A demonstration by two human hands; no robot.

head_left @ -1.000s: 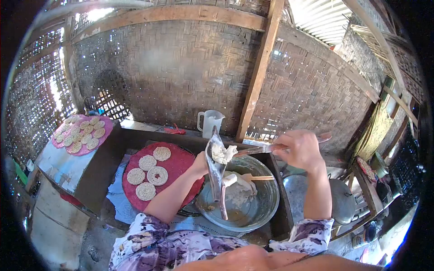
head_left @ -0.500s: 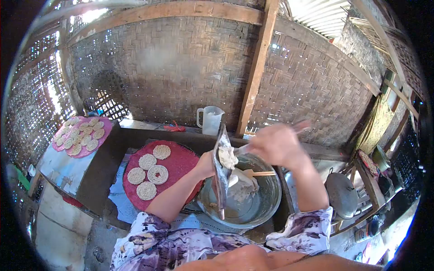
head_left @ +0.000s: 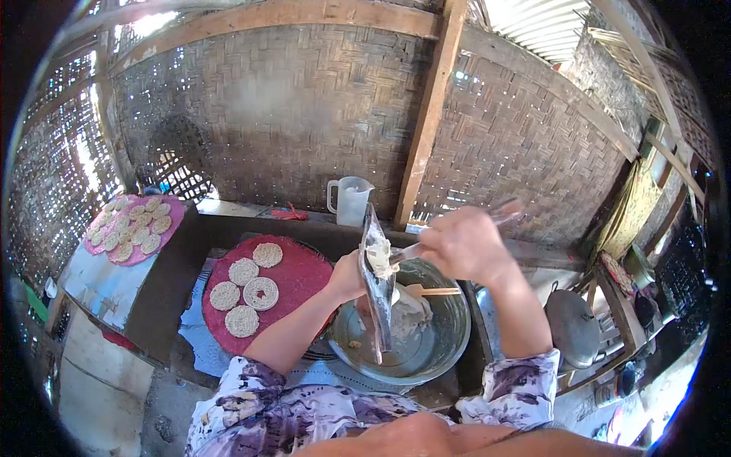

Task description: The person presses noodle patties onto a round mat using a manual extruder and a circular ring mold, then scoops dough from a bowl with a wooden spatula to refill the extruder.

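Note:
My left hand (head_left: 348, 276) grips a long, dark, narrow piece, apparently a wooden press (head_left: 375, 297), held upright on its edge above a metal basin. Pale dough (head_left: 378, 259) sits in its upper middle part. In my right hand (head_left: 466, 242) is a spatula (head_left: 504, 210), closed around its handle, with the blade end at the dough. Below, the basin (head_left: 461, 335) holds more dough (head_left: 412, 311) and a light wooden stick (head_left: 438, 291). Left of my left arm, several round lattice discs (head_left: 243, 321) and one white ring (head_left: 261, 293) lie on a red round tray (head_left: 301, 278).
A clear plastic jug (head_left: 352, 201) stands behind the tray, beside a red strip (head_left: 289, 213). A second pink tray (head_left: 177, 222) with several discs sits at far left. A lidded pot (head_left: 572, 327) stands at right. The woven wall (head_left: 289, 114) and a wooden post (head_left: 432, 114) lie behind.
The press has turned slightly, showing more of its broad side. My right hand and the spatula stay at the dough, less blurred now. The whole view has shifted slightly.

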